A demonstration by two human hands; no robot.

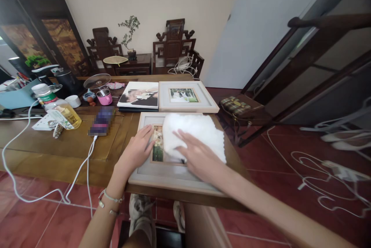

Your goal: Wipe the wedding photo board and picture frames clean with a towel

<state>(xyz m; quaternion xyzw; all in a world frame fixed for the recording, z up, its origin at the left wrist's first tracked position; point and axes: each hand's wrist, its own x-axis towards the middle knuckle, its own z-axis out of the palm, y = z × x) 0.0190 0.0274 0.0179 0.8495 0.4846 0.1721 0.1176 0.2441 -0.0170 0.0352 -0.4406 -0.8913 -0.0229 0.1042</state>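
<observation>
A light wooden picture frame [139, 174] with a pale mat lies flat at the table's near edge. My left hand [139, 145] rests on its left side, fingers stretched out beside the small photo [158, 153]. Over the upper right part of the frame spreads a white cloth [203, 132] with a ragged edge, covering much of the photo. My right hand [195, 155] lies on this cloth, slightly blurred, with the visible fingers apart and pressing down rather than gripping. Its other fingers are hidden.
Behind are another framed photo [208, 101] and a photo panel [139, 94]. Leftward on the table [121, 167] are a charging phone [101, 120], a pink cup [104, 97], a bottle [72, 114] and a power strip [43, 122]. White cables [84, 161] hang over the front edge.
</observation>
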